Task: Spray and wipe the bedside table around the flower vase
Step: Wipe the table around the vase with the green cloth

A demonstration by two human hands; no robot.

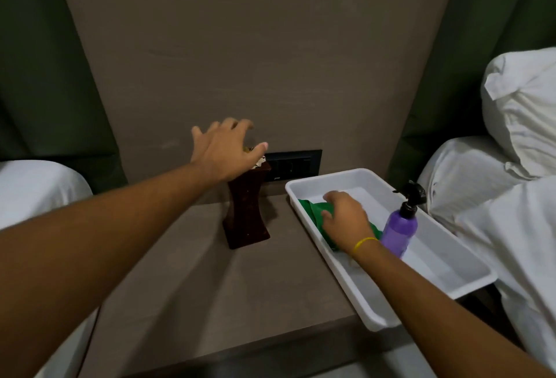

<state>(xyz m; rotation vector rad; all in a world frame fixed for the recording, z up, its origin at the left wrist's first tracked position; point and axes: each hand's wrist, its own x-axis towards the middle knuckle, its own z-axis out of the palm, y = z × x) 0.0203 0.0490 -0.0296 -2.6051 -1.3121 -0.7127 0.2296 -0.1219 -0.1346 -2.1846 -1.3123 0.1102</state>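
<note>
Fingers (329, 197) of the right hand (346, 218) curl onto the crumpled green cloth (313, 210) directly beneath; left hand (225, 149), fingers spread, hovers over the upright dark-brown wooden vase (246, 215).

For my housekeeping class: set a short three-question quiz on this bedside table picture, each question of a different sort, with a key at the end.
1. True or false: the purple spray bottle stands inside the white tray.
2. Multiple choice: the right hand rests on
A. the dark vase
B. the green cloth
C. the pillow
3. Fill in: the left hand hovers, fingers spread, over the top of the ____.

Key
1. True
2. B
3. vase
</note>
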